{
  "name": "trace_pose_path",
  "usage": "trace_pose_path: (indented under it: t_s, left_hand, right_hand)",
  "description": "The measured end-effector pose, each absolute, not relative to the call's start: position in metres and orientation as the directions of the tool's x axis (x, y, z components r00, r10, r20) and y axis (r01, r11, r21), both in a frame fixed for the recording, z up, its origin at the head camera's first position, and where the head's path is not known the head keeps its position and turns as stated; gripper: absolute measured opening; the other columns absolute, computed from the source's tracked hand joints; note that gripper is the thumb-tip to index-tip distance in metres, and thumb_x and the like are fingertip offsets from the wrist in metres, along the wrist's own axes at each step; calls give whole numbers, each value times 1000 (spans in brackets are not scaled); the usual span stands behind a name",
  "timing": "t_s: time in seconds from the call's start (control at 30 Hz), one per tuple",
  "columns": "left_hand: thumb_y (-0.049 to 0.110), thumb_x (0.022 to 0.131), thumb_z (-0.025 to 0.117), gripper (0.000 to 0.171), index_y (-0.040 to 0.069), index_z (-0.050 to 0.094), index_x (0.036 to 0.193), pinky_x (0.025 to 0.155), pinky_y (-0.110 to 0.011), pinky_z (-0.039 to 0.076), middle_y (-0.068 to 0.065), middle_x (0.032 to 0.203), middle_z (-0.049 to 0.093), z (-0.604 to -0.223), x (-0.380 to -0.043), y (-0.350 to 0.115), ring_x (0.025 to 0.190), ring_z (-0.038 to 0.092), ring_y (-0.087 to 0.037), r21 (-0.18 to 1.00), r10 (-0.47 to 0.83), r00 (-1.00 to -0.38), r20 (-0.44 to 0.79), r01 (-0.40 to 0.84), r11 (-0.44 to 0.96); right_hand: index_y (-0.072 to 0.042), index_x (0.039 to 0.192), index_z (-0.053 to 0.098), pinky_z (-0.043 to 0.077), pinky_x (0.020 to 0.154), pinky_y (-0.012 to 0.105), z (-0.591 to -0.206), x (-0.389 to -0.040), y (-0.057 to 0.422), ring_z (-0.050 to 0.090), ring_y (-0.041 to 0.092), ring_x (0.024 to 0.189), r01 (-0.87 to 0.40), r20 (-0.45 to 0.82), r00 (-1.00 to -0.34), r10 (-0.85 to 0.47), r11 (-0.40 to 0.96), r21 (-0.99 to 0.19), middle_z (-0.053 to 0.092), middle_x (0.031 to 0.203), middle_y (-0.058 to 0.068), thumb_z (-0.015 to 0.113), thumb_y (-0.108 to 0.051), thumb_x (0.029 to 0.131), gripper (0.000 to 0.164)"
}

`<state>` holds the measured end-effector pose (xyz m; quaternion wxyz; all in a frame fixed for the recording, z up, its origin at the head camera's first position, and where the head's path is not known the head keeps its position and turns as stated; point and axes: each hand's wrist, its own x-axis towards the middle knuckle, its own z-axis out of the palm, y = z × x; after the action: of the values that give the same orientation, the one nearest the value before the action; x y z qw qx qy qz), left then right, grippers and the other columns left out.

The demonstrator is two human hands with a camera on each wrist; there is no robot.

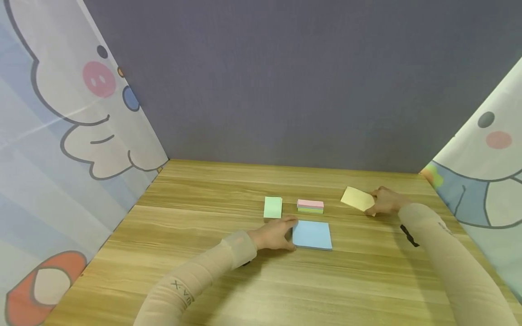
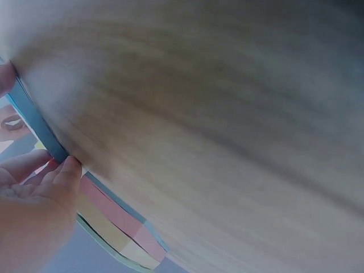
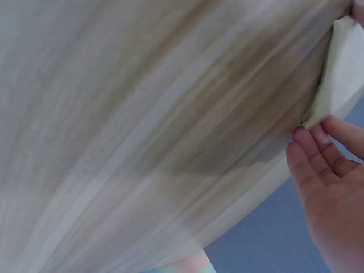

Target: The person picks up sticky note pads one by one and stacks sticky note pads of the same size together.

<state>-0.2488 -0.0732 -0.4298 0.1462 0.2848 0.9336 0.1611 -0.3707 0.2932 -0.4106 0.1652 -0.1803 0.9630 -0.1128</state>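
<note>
A blue pad of sticky notes point(image 1: 311, 234) lies on the wooden table, nearest the person. My left hand point(image 1: 274, 233) grips its left side, thumb at the near corner and fingers at the far one. The left wrist view shows the blue pad's edge point(image 2: 37, 120) spanned between thumb and fingers. Farther right, a pale yellow pad point(image 1: 356, 198) lies at an angle. My right hand point(image 1: 385, 201) holds its right end between thumb and fingers. In the right wrist view the yellow pad point(image 3: 340, 68) is partly cut off by the frame.
Behind the blue pad, a stack with a pink top and coloured layers point(image 1: 310, 206) stands beside a light green stack point(image 1: 273, 207). A grey panel point(image 1: 285, 90) closes off the table's back. Cartoon-printed cloths point(image 1: 49, 136) hang along both sides.
</note>
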Motion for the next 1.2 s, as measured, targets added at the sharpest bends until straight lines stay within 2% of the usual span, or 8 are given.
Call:
trace_pose_path:
  t_s: [0.17, 0.4, 0.6, 0.87, 1.03, 1.2]
  left_hand:
    - [40, 79, 69, 82, 5, 31, 142, 109, -35, 30, -6, 150, 27, -430, -249, -73, 136, 29, -22, 380, 579, -794, -185, 486, 787]
    - [40, 79, 69, 82, 5, 31, 142, 108, -34, 31, -7, 150, 27, -430, -249, -73, 135, 30, -23, 378, 581, -794, -181, 489, 786]
    - [38, 79, 69, 81, 5, 31, 142, 109, -32, 30, -8, 150, 27, -427, -249, -73, 136, 29, -22, 379, 578, -794, -185, 485, 788]
    - [38, 79, 69, 81, 5, 31, 142, 108, -31, 31, -8, 150, 27, -429, -250, -73, 135, 30, -23, 387, 575, -797, -187, 478, 788]
    - [38, 79, 70, 81, 6, 30, 142, 109, -32, 31, -7, 150, 27, -430, -250, -74, 135, 30, -23, 392, 573, -797, -191, 474, 789]
    - [39, 79, 70, 81, 6, 31, 142, 108, -32, 31, -6, 149, 27, -430, -250, -74, 135, 31, -22, 389, 572, -798, -191, 474, 790]
  right_hand:
    - [16, 130, 36, 42, 82, 58, -412, -370, 289, 43, 45, 105, -315, -278, -872, -403, 896, -312, 36, 123, 36, 71, -57, 67, 103]
    - [19, 128, 36, 36, 88, 61, -416, -373, 285, 38, 51, 108, -315, -251, -870, -425, 869, -381, 33, 124, 39, 75, -51, 66, 101]
    - [17, 124, 44, 43, 78, 47, -415, -376, 285, 47, 37, 95, -376, -205, -861, -466, 853, -362, 44, 114, 33, 76, -47, 67, 91]
    - [13, 125, 47, 46, 68, 35, -416, -375, 282, 51, 25, 81, -360, -213, -879, -426, 887, -288, 51, 107, 26, 73, -53, 67, 91]
    - [12, 128, 45, 45, 65, 33, -417, -373, 279, 51, 24, 78, -345, -220, -889, -401, 903, -255, 51, 103, 24, 71, -56, 67, 95]
    - [13, 123, 49, 46, 65, 36, -417, -371, 277, 51, 25, 77, -358, -181, -900, -397, 909, -212, 52, 99, 23, 71, -56, 66, 91]
